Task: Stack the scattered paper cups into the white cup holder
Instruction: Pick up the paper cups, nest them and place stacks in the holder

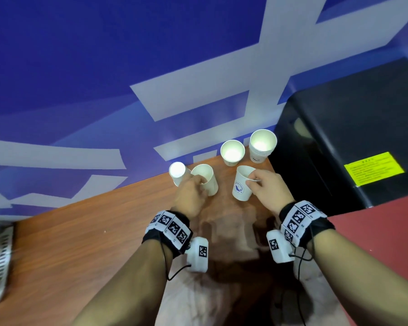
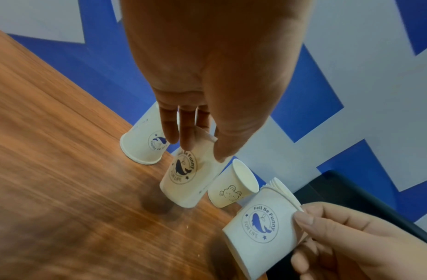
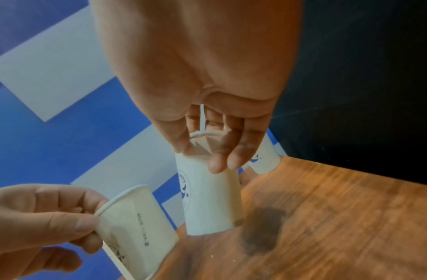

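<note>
We held one paper cup (image 1: 205, 178) pinched at its rim in our left hand (image 1: 190, 196) and another cup (image 1: 242, 183) the same way in our right hand (image 1: 270, 188), both just above the wooden table (image 1: 80, 243). Farther off stood a single cup (image 1: 232, 152), a stack of cups (image 1: 262, 145) at the far right beside a black box (image 1: 353, 128), and one more cup (image 1: 177, 172) at the left.

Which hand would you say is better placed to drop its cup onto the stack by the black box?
Probably the right hand: its cup is lifted and nearer the stack; the left hand grips its cup farther away.
</note>
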### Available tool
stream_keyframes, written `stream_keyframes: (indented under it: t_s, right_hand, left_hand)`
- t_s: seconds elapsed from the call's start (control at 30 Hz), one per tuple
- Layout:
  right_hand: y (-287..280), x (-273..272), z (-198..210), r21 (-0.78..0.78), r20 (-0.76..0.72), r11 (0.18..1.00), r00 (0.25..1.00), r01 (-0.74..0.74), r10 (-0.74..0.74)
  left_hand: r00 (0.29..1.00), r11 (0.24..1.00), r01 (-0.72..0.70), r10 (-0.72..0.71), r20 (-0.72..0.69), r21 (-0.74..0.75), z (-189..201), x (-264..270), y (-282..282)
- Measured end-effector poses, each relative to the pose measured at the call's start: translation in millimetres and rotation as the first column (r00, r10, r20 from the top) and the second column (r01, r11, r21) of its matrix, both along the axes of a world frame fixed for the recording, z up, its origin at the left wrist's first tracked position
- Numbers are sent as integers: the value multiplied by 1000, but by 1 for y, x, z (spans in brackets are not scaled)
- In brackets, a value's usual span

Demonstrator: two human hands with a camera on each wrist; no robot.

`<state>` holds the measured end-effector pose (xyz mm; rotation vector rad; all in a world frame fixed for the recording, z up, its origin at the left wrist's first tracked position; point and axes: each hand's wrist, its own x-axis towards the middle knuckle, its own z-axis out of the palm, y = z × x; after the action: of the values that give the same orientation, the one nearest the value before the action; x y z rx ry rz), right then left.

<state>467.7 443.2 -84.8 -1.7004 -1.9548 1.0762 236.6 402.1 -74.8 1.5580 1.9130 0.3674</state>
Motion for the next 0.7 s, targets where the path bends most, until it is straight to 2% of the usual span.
stream_keyframes:
  t_s: [0.2,0.4,0.53,0.7]
  right_hand:
    - [-23,-11,43,47,-20,998,999,-31,32]
    - [-63,-39,97,197,9,973,992,-124,125]
    - [-100,-68,127,261,28,953,988,-156,154]
    - [-160,-130,151,272,29,937,975,-218,218]
  left_hand:
    - [1000,998,-7,8,-16,62,40,-12,-30]
    - [999,978,-46,44,12,202,86,-37,-81]
    - [996,956,-94,91,22,277,115,-66,-126]
    - [989,937,-148,147,26,317,129,-125,-206]
